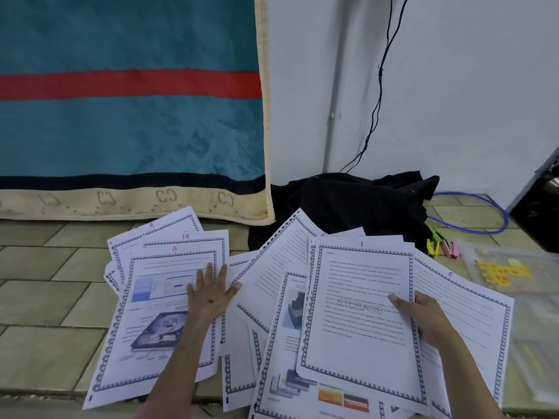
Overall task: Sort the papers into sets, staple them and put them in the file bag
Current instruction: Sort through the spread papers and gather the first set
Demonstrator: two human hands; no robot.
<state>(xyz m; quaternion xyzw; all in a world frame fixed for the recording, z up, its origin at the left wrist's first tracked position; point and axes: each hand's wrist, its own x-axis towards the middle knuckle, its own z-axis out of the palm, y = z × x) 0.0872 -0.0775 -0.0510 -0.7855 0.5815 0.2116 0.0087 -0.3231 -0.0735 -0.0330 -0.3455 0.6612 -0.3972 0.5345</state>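
Printed pages with patterned borders and handwritten red numbers lie spread over the tiled floor. My left hand (208, 293) rests flat, fingers apart, on the page marked 4 (157, 316), which tops a left pile with pages 14 and 9 behind it. My right hand (423, 319) grips the right edge of the page marked 1 (357, 316), thumb on top, above other loose sheets including page 5 (472, 303). A yellow-green stapler (433, 242) and a pink stapler (450, 248) lie at the right. A clear file bag (511, 273) with a yellow print lies beside them.
A teal mattress (130, 110) with a red stripe leans against the wall at left. Dark clothing (357, 204) is heaped behind the papers. A black cable (379, 95) hangs down the wall, and a blue cable (490, 213) loops on the floor. A dark object (541, 204) stands at far right.
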